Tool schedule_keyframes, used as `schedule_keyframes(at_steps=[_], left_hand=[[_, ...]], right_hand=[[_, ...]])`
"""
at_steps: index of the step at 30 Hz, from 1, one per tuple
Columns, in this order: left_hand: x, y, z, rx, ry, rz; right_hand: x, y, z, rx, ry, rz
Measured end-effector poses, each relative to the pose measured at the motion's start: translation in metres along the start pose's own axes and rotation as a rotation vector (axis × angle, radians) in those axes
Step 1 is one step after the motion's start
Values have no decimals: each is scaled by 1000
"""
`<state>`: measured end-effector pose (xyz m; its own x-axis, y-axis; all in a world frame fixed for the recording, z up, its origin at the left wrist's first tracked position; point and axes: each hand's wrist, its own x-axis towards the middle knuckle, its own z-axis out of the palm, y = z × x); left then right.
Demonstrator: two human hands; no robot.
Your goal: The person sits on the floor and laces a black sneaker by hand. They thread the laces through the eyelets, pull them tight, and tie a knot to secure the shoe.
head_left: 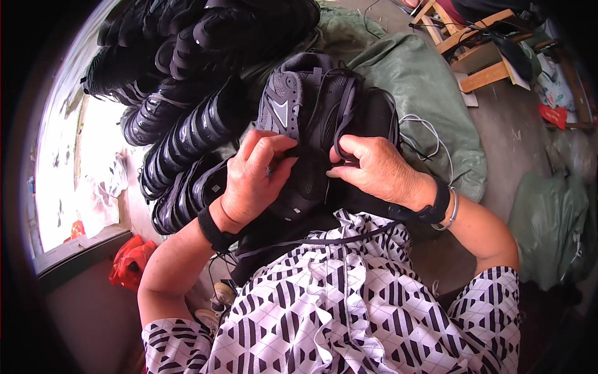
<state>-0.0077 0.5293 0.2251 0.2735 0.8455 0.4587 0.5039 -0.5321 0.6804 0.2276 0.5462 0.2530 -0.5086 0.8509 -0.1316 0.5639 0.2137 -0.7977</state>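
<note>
Shoe: dark grey shoe lies between the hands and extends beyond them; its support is not clear.
Left hand: thumb and forefinger of the left hand are bent close together at the shoe's near left edge; dark material hides the contact, so cannot tell whether it grips.
Right hand: the right hand pinches a black lace that loops away over the shoe's right side.
Step (judged): threading or straightening the lace.
Technique: brace the shoe's edge with the left hand; draw the lace evenly with the right, without twists.
Check: dark lace on dark fabric is easily misread; confirm each eyelet by touch.
Clearance: prevent the lace from snagging on the shoe stacks left of the left hand.
</note>
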Motion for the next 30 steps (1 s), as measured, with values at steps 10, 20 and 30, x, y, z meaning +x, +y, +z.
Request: schedule_keyframes(at_steps=[10, 20, 30], left_hand=[[19, -6, -22, 213, -259, 352], [24, -6, -9, 152, -162, 185], [9, -11, 0, 148, -68, 142]], right_hand=[[12, -13, -4, 361, -120, 240], [12, 2, 6, 139, 110, -4], [7, 1, 7, 271, 191, 211]])
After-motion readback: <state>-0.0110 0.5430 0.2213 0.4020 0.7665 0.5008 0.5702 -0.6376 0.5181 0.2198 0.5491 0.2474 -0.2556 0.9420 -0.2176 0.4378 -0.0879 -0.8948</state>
